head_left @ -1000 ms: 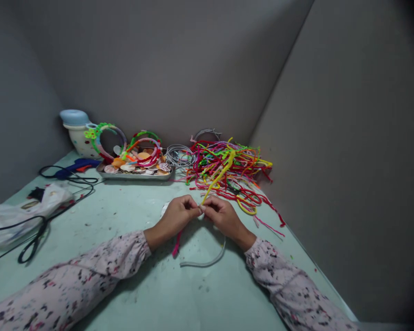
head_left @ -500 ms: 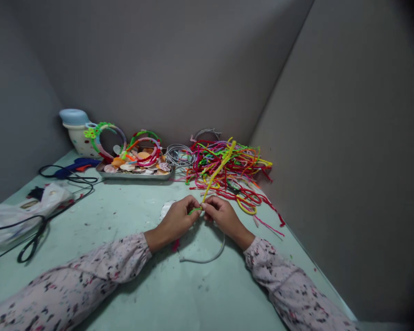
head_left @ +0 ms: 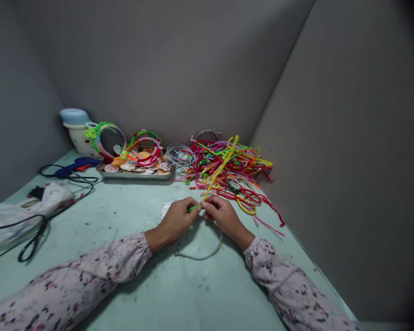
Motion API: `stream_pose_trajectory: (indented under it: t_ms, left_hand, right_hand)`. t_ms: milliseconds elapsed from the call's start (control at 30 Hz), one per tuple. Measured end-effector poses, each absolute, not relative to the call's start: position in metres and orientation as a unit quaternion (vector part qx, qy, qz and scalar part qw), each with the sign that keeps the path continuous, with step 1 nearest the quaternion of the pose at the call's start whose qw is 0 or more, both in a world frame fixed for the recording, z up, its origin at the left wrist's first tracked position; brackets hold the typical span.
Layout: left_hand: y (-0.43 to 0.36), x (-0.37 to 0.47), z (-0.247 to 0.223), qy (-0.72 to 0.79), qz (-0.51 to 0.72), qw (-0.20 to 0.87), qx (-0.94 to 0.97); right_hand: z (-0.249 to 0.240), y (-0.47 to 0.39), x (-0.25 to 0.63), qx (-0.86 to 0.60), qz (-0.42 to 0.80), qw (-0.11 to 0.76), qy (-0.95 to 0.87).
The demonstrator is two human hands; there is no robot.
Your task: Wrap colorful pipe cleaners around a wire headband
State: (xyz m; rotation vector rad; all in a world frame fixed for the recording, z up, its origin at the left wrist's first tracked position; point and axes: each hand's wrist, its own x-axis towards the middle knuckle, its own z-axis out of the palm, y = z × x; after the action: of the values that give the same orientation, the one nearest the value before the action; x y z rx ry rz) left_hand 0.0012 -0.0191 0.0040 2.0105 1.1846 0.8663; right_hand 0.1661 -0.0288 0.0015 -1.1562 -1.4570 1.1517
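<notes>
Pipe cleaner, yellow and nearly straight, slants up and rightward from the right hand, which pinches its lower end; the upper part shows in front of a colourful pile. The left hand, also closed in a pinch, meets it there, holding a green strand. Below both hands curves a grey wire; whether either grips it cannot be told.

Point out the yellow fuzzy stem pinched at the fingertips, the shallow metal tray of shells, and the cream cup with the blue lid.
Yellow fuzzy stem (head_left: 221,168): head view, middle of its length.
Shallow metal tray (head_left: 134,176): head view, front wall.
Cream cup (head_left: 78,135): head view, spotted body.
</notes>
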Motion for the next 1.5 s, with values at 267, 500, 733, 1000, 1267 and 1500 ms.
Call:
stream_pose_trajectory:
  t_ms: [267, 500, 733, 1000, 1267, 1500]
  left_hand:
    - [-0.0220, 0.0009, 0.0079, 0.441, 0.329, 0.312, 0.775]
    - [-0.0214, -0.0004, 0.0089, 0.438, 0.331, 0.306, 0.778]
    - [-0.0225, -0.0005, 0.0095, 0.434, 0.335, 0.292, 0.784]
    - [-0.0236, -0.0015, 0.0117, 0.437, 0.329, 0.271, 0.792]
    - [-0.0243, -0.0007, 0.0122, 0.450, 0.326, 0.255, 0.792]
    - [-0.0266, -0.0007, 0.0137, 0.450, 0.315, 0.228, 0.804]
  right_hand:
    - [0.0013, -0.0284, 0.1648, -0.467, 0.474, 0.463, -0.585]
    - [0.0004, -0.0286, 0.1642, -0.475, 0.455, 0.467, -0.591]
    - [-0.0024, -0.0284, 0.1653, -0.470, 0.442, 0.475, -0.599]
    - [-0.0032, -0.0298, 0.1642, -0.466, 0.438, 0.483, -0.598]
    - [-0.0030, -0.0314, 0.1627, -0.469, 0.419, 0.499, -0.597]
    - [0.0008, -0.0333, 0.1622, -0.463, 0.409, 0.502, -0.605]
